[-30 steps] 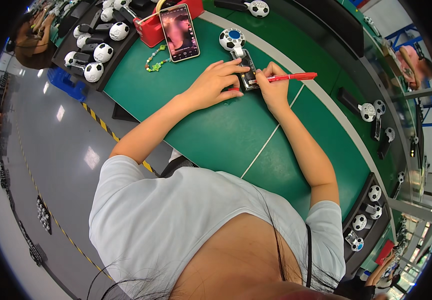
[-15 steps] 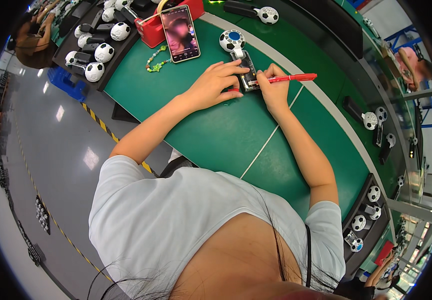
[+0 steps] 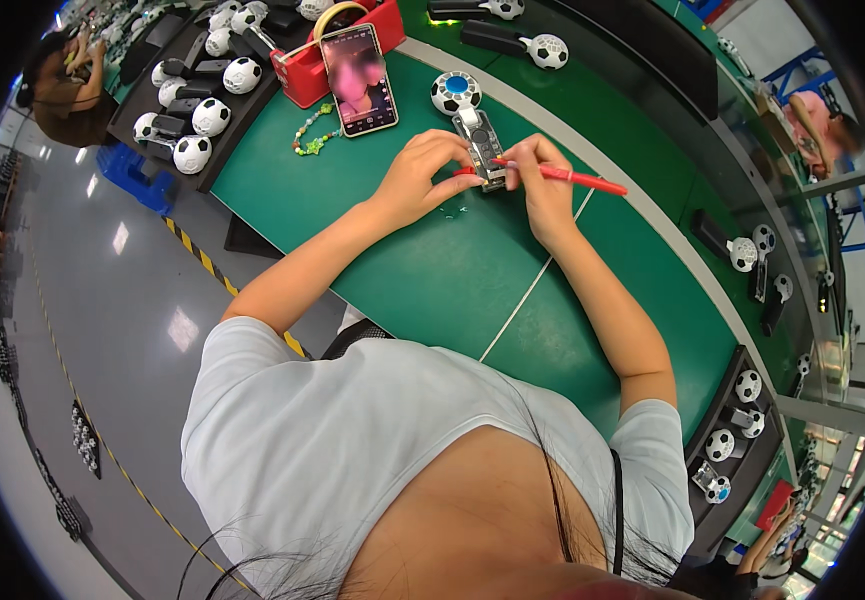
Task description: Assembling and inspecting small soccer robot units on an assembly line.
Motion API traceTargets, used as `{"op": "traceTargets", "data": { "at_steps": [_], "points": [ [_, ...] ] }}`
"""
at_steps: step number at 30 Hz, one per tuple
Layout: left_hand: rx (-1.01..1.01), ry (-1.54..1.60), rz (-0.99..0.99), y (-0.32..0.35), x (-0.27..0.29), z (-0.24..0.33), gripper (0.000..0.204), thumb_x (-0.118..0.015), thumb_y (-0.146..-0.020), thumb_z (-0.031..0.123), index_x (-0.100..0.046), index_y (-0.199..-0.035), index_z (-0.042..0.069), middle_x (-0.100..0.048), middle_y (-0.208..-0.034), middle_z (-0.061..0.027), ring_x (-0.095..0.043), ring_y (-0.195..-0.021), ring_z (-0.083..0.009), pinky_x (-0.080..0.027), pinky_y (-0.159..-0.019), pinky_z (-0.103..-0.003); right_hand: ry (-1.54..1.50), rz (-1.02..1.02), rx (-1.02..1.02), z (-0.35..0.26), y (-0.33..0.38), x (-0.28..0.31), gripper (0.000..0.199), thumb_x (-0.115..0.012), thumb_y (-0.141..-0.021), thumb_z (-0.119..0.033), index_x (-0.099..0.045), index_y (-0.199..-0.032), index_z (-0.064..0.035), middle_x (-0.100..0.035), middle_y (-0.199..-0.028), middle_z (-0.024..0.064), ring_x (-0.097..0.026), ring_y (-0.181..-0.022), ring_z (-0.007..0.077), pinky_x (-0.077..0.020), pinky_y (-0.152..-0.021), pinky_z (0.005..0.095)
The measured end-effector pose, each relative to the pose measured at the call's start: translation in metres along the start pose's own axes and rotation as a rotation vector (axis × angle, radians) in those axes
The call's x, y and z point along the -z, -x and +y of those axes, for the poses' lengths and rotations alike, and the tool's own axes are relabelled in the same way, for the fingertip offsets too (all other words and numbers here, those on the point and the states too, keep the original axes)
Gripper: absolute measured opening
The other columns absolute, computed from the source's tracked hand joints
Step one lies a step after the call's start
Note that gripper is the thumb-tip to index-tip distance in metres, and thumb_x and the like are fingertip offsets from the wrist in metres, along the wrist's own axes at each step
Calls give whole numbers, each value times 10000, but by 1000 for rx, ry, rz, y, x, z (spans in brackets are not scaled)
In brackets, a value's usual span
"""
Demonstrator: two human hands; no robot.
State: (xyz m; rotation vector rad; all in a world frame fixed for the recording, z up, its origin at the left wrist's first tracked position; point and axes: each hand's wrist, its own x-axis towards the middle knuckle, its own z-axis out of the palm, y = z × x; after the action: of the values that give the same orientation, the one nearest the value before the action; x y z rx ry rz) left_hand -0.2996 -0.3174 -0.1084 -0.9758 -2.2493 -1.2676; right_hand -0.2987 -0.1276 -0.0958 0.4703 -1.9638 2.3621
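Device lies on the green table, between the two hands, its long body slanting a little and its head farthest from the person. This head is round like a football, white with black patches, and on its top sits a flat blue disc. A short white neck joins it to the body, which is narrow and rectangular. The upper face of the body shows dark inner parts and some small yellowish spots; the details are too small to tell.

The right hand pinches a slim red pen, smooth and shiny, with thumb and fingers close together. The pen's tip points at the body; whether it touches, I cannot tell. The left hand is at the left edge of the body, with fingers bent and thumb stretched toward its lower end. Something small and red shows between them, but how firm this grip is, I cannot tell.

The table has a smooth, slightly glossy surface with a thin pale line across. Farther left, a flat phone leans on a hard red holder, near a string of round beads with a green star.
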Motion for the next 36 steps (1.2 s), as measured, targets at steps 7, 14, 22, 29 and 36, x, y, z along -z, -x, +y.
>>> {"op": "traceTargets", "data": {
  "at_steps": [7, 14, 22, 29, 36],
  "points": [
    [-10, 9, 32, -2, 3, -7, 166, -720, -768, 184, -617, -846, 80, -613, -842, -26, -551, -849, -199, -418, -828, -324, -74, -187, 0, 9, 0, -4, 470, -298, -1010, -404, -525, -883, -13, -513, -721, 44, -449, -618, 93, -384, -591, 215],
    [-83, 108, -34, 5, 6, 9, 153, -737, -738, 100, -641, -841, 40, -614, -839, -59, -538, -811, -214, -438, -763, -318, 215, -240, 161, -2, 7, -19, 410, -260, -1005, -348, -494, -1069, -17, -498, -882, 65, -431, -781, 113, -370, -737, 246],
    [-84, 152, -42, 21, 38, 15, 73, -669, -769, 41, -652, -840, 38, -621, -840, -62, -561, -774, -217, -461, -715, -317, 653, -462, 391, -22, -4, -49, 553, -582, -849, -320, -414, -1286, -25, -441, -1216, 179, -429, -1093, 298, -354, -943, 405],
    [309, -680, 391, -1, 218, -71, 235, -504, -909, 132, -646, -1077, 50, -540, -881, -115, -520, -768, -264, -430, -679, -359, 1189, -59, 337, 45, -20, -18, 685, -697, -739, -191, -377, -1327, -46, -517, -1200, 196, -524, -1037, 336, -409, -915, 408],
    [239, -692, 189, -3, 273, -122, 165, -481, -894, 68, -587, -1003, 4, -535, -940, -149, -522, -817, -303, -428, -754, -370, 468, 177, 149, -49, 7, 24, 649, -652, -803, -92, -298, -1345, -60, -560, -1122, 164, -575, -987, 237, -447, -824, 325]
  ]
}}
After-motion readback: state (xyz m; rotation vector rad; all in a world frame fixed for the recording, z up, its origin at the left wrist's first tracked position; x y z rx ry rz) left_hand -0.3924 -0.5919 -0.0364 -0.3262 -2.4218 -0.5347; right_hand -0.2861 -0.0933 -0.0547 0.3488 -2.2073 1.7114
